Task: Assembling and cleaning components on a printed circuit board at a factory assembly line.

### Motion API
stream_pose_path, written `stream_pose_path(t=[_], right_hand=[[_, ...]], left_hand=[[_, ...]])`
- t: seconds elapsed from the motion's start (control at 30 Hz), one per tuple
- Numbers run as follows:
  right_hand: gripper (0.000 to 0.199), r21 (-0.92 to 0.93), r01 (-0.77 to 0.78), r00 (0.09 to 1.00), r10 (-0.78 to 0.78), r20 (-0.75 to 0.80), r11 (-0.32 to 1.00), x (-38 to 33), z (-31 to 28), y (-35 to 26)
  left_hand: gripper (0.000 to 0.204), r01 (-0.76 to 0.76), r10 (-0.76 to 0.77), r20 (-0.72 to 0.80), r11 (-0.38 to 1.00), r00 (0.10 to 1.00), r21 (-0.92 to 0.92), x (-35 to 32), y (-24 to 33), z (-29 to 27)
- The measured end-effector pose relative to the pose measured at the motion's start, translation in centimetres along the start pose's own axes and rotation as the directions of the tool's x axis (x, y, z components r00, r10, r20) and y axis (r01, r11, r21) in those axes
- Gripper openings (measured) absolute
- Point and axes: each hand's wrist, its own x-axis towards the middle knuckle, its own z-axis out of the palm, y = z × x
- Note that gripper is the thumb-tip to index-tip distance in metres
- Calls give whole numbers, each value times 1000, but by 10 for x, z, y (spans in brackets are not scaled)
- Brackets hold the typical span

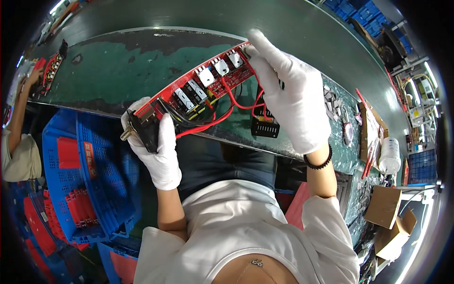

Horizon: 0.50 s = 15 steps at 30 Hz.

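Both gloved hands are holding a long red circuit board [198, 87] above the edge of the green worktable [118, 71]. The left hand [156, 146] is gripping the board's near end, closed around a black part there, and the right hand [293, 94] is clasping the far end with its fingers bent over the edge. Red and black wires [222, 113] are hanging under the board (some are reaching a small black box [265, 127] on the table). A blue crate [90, 180] is standing below, at the left.
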Motion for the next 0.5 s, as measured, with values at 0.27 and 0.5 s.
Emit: stream_pose_path(t=[0.27, 0.5], right_hand=[[47, 230, 8, 1000, -9, 3, 973, -21, 6, -5], [51, 56, 83, 996, -84, 22, 995, -25, 5, 1]], left_hand=[[35, -7, 7, 7, 1000, 1000, 6, 1, 0, -1], [35, 12, -12, 2, 1000, 1000, -15, 0, 1, 0]])
